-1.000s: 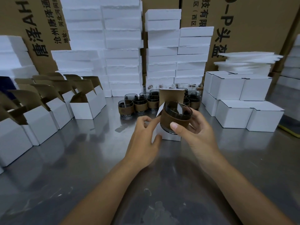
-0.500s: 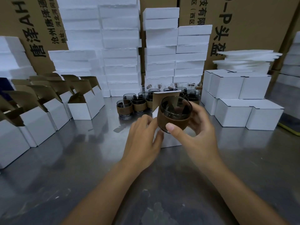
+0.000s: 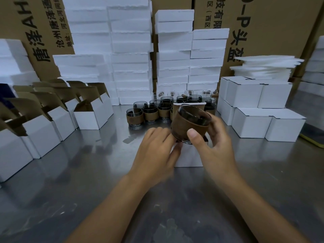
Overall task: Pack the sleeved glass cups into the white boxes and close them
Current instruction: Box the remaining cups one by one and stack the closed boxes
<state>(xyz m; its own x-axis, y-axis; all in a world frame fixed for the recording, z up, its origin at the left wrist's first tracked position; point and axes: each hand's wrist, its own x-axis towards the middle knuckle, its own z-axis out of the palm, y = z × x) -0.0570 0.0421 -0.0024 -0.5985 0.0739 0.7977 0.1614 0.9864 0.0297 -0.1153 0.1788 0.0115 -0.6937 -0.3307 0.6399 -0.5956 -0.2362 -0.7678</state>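
Observation:
My right hand (image 3: 213, 146) grips a dark glass cup with a brown sleeve (image 3: 188, 124), tilted with its mouth facing away, just above an open white box (image 3: 190, 157) in the middle of the table. The box's brown lid flap (image 3: 188, 106) stands up behind the cup. My left hand (image 3: 157, 151) holds the box's left side, fingers at its top edge. Several more sleeved cups (image 3: 150, 114) stand in a cluster behind the box.
Open white boxes with raised brown flaps (image 3: 91, 114) line the left side. Closed white boxes (image 3: 259, 109) are stacked at the right. White foam blocks (image 3: 133, 55) and large cardboard cartons (image 3: 273, 32) wall the back. A steel tabletop (image 3: 87, 181) runs to the near edge.
The cup has tipped further, mouth away from me, and come down closer to the box opening. My left hand has stayed on the box's left side.

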